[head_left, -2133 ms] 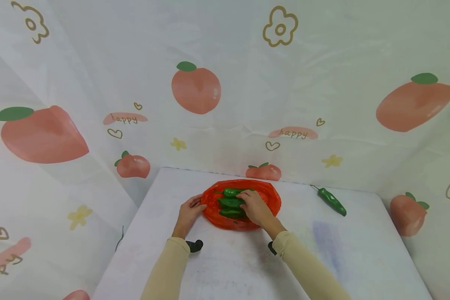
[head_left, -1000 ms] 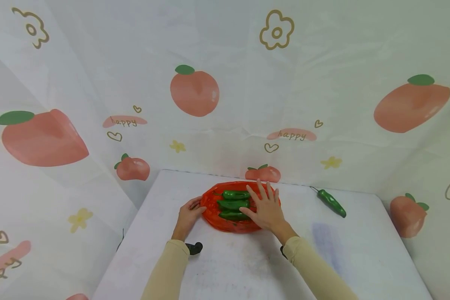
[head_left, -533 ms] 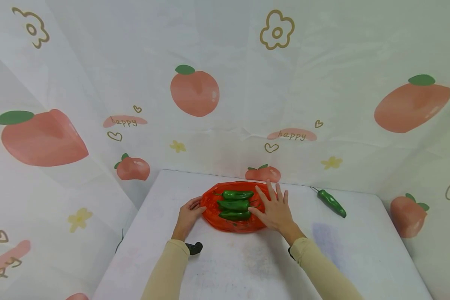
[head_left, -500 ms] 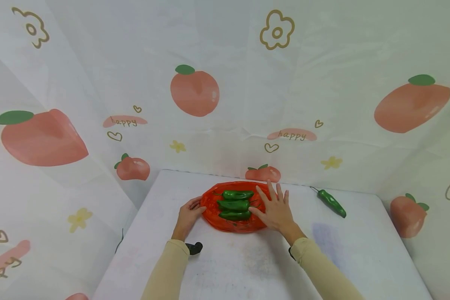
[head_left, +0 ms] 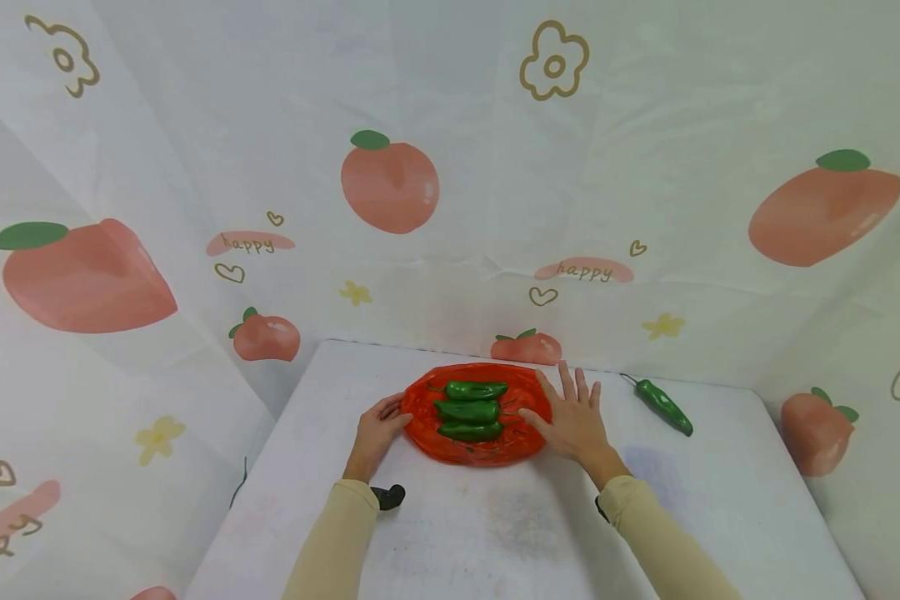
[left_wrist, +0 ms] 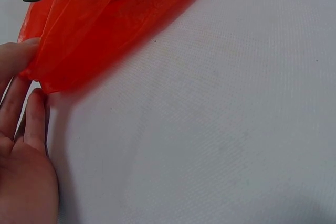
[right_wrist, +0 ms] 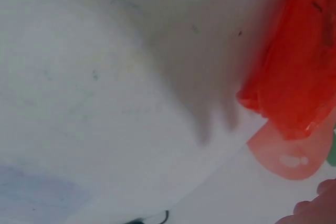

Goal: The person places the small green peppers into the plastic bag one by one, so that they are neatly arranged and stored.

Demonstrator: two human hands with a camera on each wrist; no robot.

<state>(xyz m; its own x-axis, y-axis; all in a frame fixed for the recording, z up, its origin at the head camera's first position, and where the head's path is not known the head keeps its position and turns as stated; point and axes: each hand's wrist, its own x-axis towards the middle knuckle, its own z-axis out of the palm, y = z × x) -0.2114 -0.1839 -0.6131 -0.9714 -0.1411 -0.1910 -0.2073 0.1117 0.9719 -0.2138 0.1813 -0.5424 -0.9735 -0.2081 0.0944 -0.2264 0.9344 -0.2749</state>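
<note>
A red plastic bag (head_left: 453,451) lies spread open on the white table, with three green peppers (head_left: 468,411) side by side inside its opening. My left hand (head_left: 375,433) pinches the bag's left edge between thumb and fingers; the left wrist view shows the thumb (left_wrist: 20,56) on the thin red plastic. Over the bag's right edge is my right hand (head_left: 576,427), fingers spread and nothing held. Only part of that hand (right_wrist: 317,208) enters the right wrist view's corner, below the red plastic; whether it touches the bag I cannot tell.
Another green pepper (head_left: 663,407) lies apart on the table, to the right of the bag. A white printed cloth wall (head_left: 450,275) stands behind the table (head_left: 480,542). Black wrist gear (head_left: 390,497) shows by the left sleeve.
My right hand has come away from the peppers, its fingers spreading, and moved right to the bag's edge. The left hand keeps its place on the bag.
</note>
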